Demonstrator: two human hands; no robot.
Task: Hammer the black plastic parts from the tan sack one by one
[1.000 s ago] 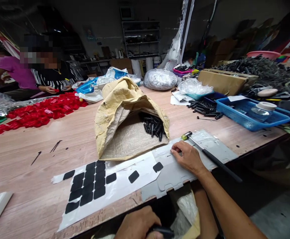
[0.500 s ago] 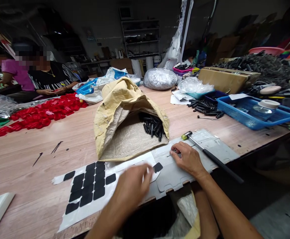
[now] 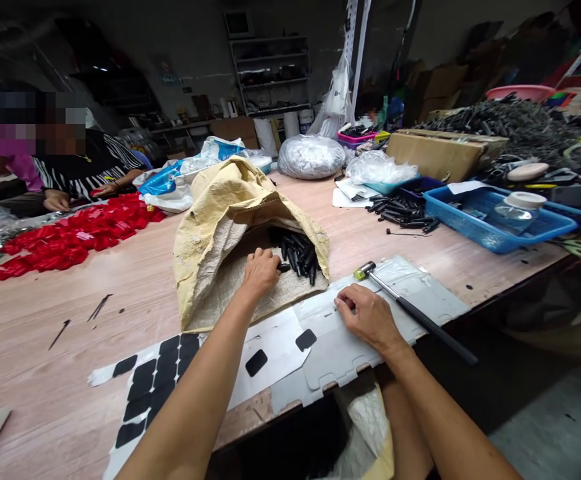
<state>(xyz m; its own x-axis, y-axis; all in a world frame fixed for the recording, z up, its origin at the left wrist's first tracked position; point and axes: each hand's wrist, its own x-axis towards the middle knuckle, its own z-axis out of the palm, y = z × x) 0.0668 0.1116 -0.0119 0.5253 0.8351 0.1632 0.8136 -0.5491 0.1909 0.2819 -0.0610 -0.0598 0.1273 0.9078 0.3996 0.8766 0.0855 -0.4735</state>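
My left hand (image 3: 259, 269) reaches into the mouth of a tan woven sack (image 3: 220, 227) and its fingers close on one of the black plastic parts (image 3: 299, 253) piled inside. My right hand (image 3: 365, 317) rests on a grey sheet (image 3: 420, 293) at the table's near edge, fingers curled in a pinch on something small I cannot make out. A small hammer (image 3: 410, 310) with a yellow head and black handle lies just right of that hand. A white backing sheet with several black rounded stickers (image 3: 165, 380) lies under my left forearm.
Red pieces (image 3: 65, 233) cover the table's left, where two seated people work. A blue tray (image 3: 495, 217) with a jar, loose black parts (image 3: 400, 210), a cardboard box (image 3: 440, 153) and plastic bags stand at the right and back. Thin black pins (image 3: 98, 308) lie at left.
My left hand rose from below the table edge, crossed the sticker sheet and went into the sack. My right hand stayed on the grey sheet.
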